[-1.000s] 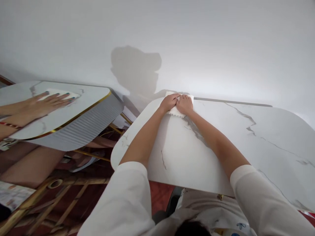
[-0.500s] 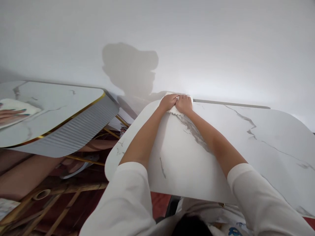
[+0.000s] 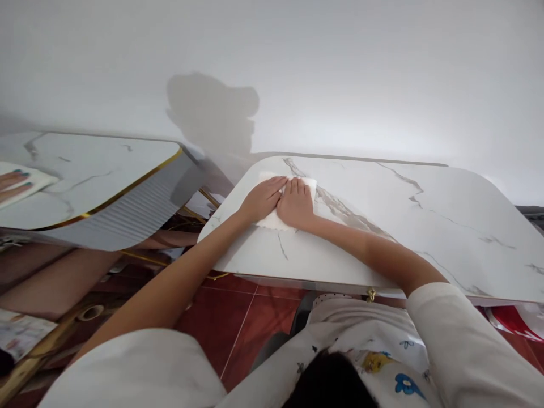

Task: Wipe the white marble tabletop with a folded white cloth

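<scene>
A white cloth (image 3: pixel 272 220) lies on the white marble-patterned tabletop (image 3: pixel 425 226), near its left end. My left hand (image 3: pixel 262 198) and my right hand (image 3: pixel 295 203) rest side by side on the cloth, fingers stretched out flat and pressing it against the surface. Both arms reach forward from white sleeves. Most of the cloth is covered by the hands; its far corners and near edge show.
A second marble-topped table (image 3: pixel 106 175) with a gold rim and ribbed side stands to the left. Another person's hand (image 3: pixel 12 182) with teal nails rests on a white cloth there. Red tiled floor (image 3: pixel 238 317) and gold table legs lie below; a white wall is behind.
Both my hands have slid the cloth from the far edge of the tabletop back towards me. The other person's hand has drawn away towards the left edge of view.
</scene>
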Motion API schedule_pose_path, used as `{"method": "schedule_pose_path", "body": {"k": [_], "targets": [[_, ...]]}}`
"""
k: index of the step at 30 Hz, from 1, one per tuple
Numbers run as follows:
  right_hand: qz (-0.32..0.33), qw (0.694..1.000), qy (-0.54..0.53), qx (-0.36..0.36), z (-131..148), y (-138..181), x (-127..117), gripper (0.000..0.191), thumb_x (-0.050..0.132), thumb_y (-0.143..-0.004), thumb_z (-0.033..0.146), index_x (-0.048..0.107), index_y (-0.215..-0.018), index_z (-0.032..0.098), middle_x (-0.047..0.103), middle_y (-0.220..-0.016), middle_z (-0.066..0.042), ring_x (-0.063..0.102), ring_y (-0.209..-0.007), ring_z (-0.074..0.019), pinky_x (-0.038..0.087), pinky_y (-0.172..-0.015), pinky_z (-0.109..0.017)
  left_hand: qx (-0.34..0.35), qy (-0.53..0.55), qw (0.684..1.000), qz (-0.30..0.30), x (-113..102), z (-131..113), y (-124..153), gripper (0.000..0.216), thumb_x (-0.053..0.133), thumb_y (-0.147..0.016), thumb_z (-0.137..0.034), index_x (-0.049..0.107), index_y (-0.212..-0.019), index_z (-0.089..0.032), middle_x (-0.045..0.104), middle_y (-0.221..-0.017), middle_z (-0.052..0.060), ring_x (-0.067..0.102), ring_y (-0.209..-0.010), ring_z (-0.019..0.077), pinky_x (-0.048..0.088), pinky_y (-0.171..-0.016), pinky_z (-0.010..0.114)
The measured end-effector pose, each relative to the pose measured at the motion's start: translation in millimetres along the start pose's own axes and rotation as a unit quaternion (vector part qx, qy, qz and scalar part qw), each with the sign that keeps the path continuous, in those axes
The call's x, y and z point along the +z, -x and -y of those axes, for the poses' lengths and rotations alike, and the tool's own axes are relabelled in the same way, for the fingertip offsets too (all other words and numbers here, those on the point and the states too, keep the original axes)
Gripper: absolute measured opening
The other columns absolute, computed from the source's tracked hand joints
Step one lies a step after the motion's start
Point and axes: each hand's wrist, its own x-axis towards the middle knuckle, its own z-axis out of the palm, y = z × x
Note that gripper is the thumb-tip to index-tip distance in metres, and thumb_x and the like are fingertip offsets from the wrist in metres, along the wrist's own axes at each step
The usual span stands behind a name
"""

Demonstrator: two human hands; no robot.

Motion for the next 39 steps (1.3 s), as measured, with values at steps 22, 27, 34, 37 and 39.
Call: {"method": "schedule_pose_path", "body": {"k": [22, 27, 34, 37, 39], "targets": [[0.071, 0.994, -0.045, -0.066, -22.0, 120.2, -45.2, 0.063, 0.03, -0.09, 0.025, 0.028, -0.145, -0.006, 0.025, -0.153, -0.02, 0.018, -0.144, -0.0311, 0.013, -0.117, -0.048, -0.061, 0.002, 0.998, 0.005, 0.1, -123.5, 79.1, 0.056, 0.024, -0.09, -0.029, 0.041, -0.142, -0.019, 0.043, -0.147, 0.003, 0.036, -0.138, 0.0197, 0.028, -0.117, 0.041], [0.066, 0.997, -0.015, -0.034, -49.1, 92.3, -44.6, 0.061, 0.03, -0.09, 0.02, 0.028, -0.143, -0.009, 0.027, -0.152, -0.024, 0.021, -0.142, -0.0326, 0.015, -0.116, -0.047, -0.045, 0.022, 0.999, 0.002, 9.9, -123.9, 31.9, 0.053, 0.025, -0.09, -0.027, 0.046, -0.138, -0.016, 0.046, -0.145, 0.004, 0.038, -0.136, 0.0192, 0.028, -0.116, 0.039], [0.039, 0.998, 0.013, -0.038, -100.8, 2.1, -29.8, 0.058, 0.026, -0.092, 0.021, 0.029, -0.143, -0.006, 0.03, -0.151, -0.022, 0.024, -0.141, -0.0309, 0.019, -0.113, -0.045, -0.053, 0.061, 0.997, -0.017, 27.2, -85.9, -62.4, 0.048, 0.032, -0.088, -0.023, 0.052, -0.132, -0.019, 0.051, -0.141, 0.004, 0.042, -0.132, 0.0205, 0.028, -0.115, 0.036], [0.04, 0.998, 0.021, -0.038, -121.2, -36.2, -25.4, 0.059, 0.026, -0.092, 0.022, 0.029, -0.143, -0.006, 0.031, -0.151, -0.022, 0.024, -0.141, -0.0306, 0.018, -0.114, -0.042, -0.061, 0.062, 0.996, -0.016, 34.9, -68.2, -99.3, 0.049, 0.033, -0.088, -0.022, 0.051, -0.133, -0.016, 0.049, -0.142, 0.006, 0.042, -0.133, 0.0213, 0.028, -0.114, 0.034], [0.039, 0.998, 0.024, -0.038, -132.4, -59.4, -22.0, 0.059, 0.027, -0.092, 0.022, 0.029, -0.143, -0.006, 0.031, -0.151, -0.022, 0.024, -0.141, -0.0302, 0.017, -0.114, -0.041, -0.071, 0.06, 0.996, -0.018, 40.4, -56.3, -120.9, 0.05, 0.033, -0.087, -0.021, 0.051, -0.133, -0.016, 0.048, -0.143, 0.006, 0.041, -0.133, 0.0213, 0.028, -0.114, 0.034]]}}
